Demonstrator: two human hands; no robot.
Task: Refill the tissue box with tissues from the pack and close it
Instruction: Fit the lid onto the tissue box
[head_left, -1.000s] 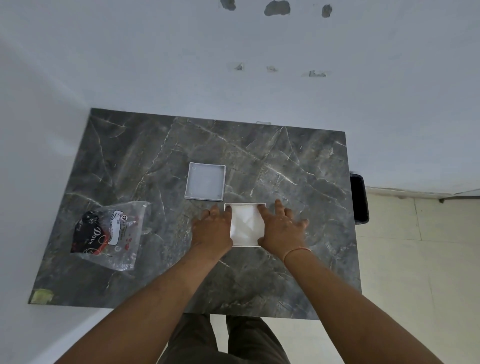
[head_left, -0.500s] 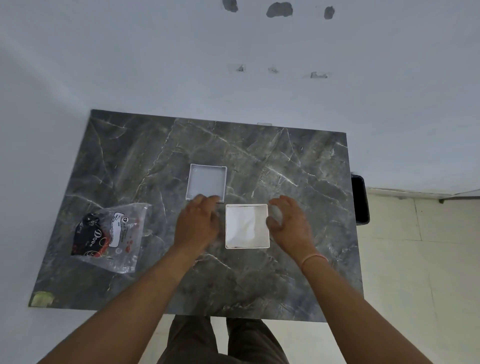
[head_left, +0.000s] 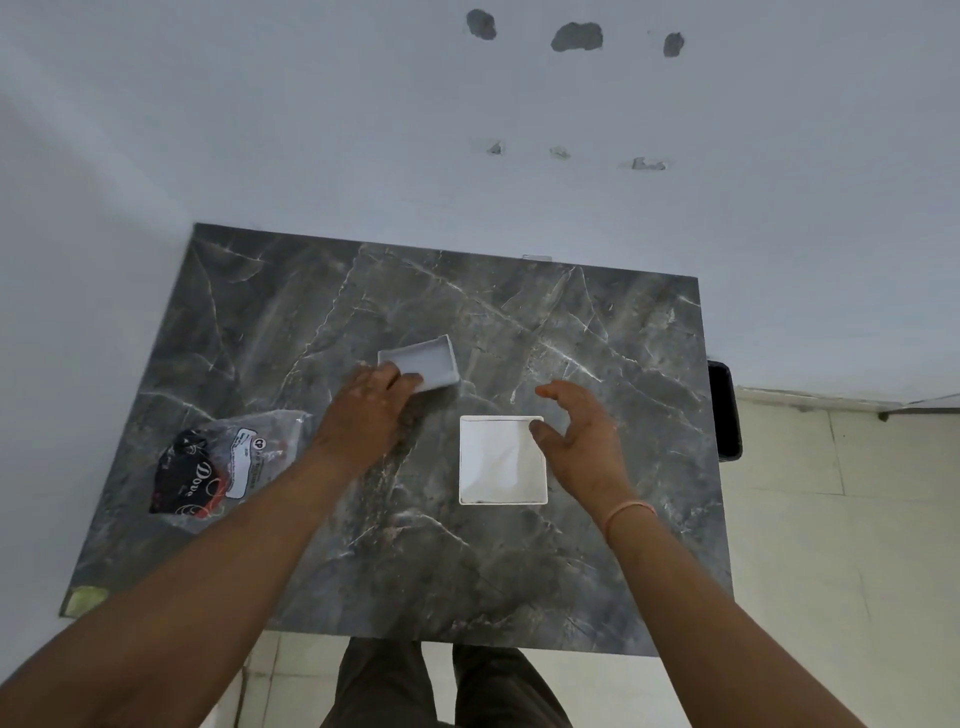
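A square white tissue box stands open on the dark marble table, with white tissues showing inside. Its grey-white lid is behind and to the left, tilted up off the table. My left hand grips the lid's near edge. My right hand hovers beside the box's right wall, fingers spread and curved, thumb near the box's far right corner, holding nothing. The clear tissue pack with a black and red label lies crumpled at the table's left side.
A white wall runs behind and to the left of the table. A black object sits off the table's right edge, above a tiled floor. My legs show below the near edge.
Both hands left the box's sides. My left hand moved back and left to the lid and tilted it up. My right hand lifted slightly and opened beside the box.
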